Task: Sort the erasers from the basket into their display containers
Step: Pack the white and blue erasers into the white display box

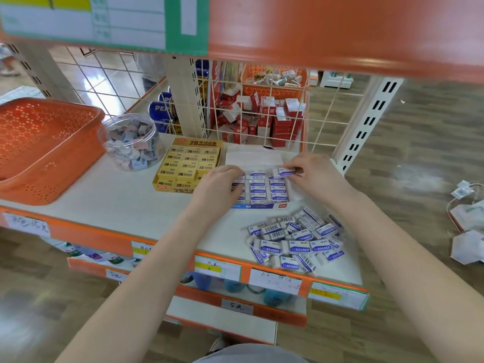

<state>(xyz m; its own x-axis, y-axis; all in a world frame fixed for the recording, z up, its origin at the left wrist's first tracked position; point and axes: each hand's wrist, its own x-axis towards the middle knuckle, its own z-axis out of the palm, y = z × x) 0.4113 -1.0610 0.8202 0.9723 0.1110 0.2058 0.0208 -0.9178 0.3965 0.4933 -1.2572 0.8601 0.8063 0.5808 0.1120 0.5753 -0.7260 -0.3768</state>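
My right hand (pixel 317 176) pinches one eraser (pixel 286 172) between thumb and fingertips, over the far right corner of the white box (pixel 262 206). That eraser lies with its long axis running left to right, blue band facing up, just above the far row. My left hand (pixel 222 187) rests on the left column of the box with its fingers bent down onto the erasers there; I cannot tell whether it grips one or only presses.

The erasers inside the white box sit in tidy columns, each with its long axis left to right. In the near rows the word ERASER reads upright to me, while at least one in the far row reads upside down.

A loose pile (pixel 296 242) of the same white and blue erasers lies on the shelf (pixel 117 195), near the front edge and to the right, just this side of the white box. These point every way, some label up, some barcode up.

Touching the white box on its left stands a yellow box (pixel 183 166), full of yellow erasers laid left to right. Farther left is a clear jar (pixel 131 142) of small mixed erasers, and beside it the orange basket (pixel 39 148) at the left end of the shelf.
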